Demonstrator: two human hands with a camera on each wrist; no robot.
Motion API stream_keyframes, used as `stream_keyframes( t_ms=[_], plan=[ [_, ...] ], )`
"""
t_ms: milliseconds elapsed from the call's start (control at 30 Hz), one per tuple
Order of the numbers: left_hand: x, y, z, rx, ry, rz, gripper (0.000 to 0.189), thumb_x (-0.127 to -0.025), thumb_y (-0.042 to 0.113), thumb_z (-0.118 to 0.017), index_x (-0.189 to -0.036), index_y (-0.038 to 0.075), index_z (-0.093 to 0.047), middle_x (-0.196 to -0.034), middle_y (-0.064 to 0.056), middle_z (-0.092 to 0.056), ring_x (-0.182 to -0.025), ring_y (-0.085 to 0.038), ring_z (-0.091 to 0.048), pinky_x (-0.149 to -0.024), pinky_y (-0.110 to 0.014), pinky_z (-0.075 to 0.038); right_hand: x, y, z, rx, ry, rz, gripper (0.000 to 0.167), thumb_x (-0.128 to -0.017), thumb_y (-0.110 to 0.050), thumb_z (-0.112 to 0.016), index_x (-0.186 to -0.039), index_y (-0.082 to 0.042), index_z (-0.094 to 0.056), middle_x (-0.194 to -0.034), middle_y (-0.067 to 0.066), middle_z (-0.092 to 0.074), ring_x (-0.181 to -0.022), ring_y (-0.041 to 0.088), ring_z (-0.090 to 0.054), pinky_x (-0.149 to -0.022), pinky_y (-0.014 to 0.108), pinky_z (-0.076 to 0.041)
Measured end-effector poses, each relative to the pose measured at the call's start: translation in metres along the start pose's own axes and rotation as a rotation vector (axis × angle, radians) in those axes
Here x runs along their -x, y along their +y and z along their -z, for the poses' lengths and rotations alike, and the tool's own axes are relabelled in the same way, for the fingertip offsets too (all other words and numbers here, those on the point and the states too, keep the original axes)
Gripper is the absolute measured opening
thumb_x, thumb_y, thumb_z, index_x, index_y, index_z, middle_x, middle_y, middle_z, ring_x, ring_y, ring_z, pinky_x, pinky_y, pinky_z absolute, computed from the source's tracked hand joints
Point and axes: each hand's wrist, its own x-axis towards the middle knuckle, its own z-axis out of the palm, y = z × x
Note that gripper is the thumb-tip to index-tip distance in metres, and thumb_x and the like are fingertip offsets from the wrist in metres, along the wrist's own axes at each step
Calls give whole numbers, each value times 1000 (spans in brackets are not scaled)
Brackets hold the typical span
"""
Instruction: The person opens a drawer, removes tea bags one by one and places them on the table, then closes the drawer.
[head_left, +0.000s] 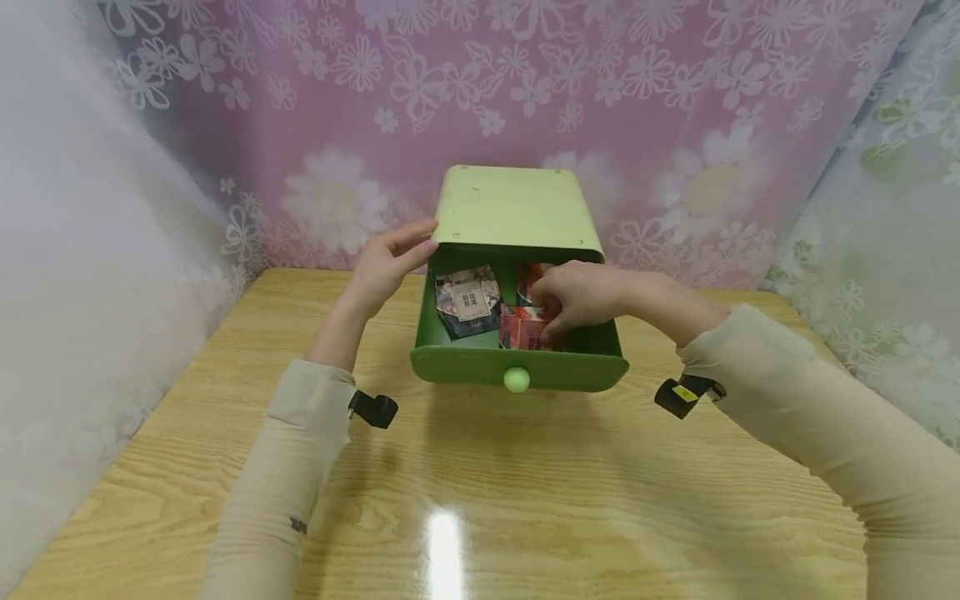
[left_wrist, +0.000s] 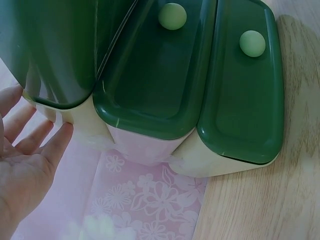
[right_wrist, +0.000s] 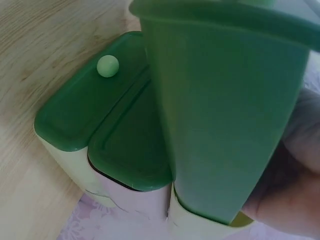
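Note:
A small drawer cabinet [head_left: 517, 204] with a pale yellow-green top stands on the table, its green top drawer [head_left: 465, 365] pulled out. My left hand [head_left: 382, 265] rests its fingertips on the casing's left edge; the left wrist view shows this hand [left_wrist: 30, 165] with fingers extended along the casing. My right hand [head_left: 585, 292] reaches into the drawer, fingers curled, and pinches a red packet [head_left: 517, 327]. Another red packet [head_left: 529, 275] lies behind it, partly covered by the hand. At the drawer's left lies a dark packet with a floral label [head_left: 468, 298]. In the right wrist view, the drawer wall [right_wrist: 225, 110] hides the fingertips.
Two lower drawers, a middle one [left_wrist: 155, 75] and a bottom one [left_wrist: 245, 100], are closed, with round pale green knobs. The wooden table [head_left: 525, 500] extends in front. A pink floral cloth [head_left: 480, 83] hangs behind.

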Motion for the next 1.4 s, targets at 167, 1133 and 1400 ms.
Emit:
stream_keyframes(
  t_ms=[167,1133,1400],
  plan=[
    [0,0,-1,4,-4,-1,45,-95,18,-56,-137,7,-46,-143,-8,-39,-127,-23,-42,-104,-35,-40,9,3,2,-88,67,30,20,-82,-19,-72,-78,-9,-55,-71,-1,-54,-65,14,-49,-58,29,-41],
    [1,-1,-2,27,27,7,44,-94,18,-57,-136,7,-49,-142,-7,-42,-124,-24,-45,-101,-35,-43,107,56,11,-851,749,-178,13,-90,-8,-62,-99,-15,-68,-82,-3,-67,-70,12,-60,-64,20,-52],
    [1,-1,-3,34,21,3,45,-94,19,-57,-136,6,-48,-142,-8,-41,-124,-24,-44,-102,-35,-42,121,100,-17,-1302,749,-92,20,-90,6,-54,-99,-6,-67,-91,3,-67,-76,13,-63,-65,21,-55]
  ],
)
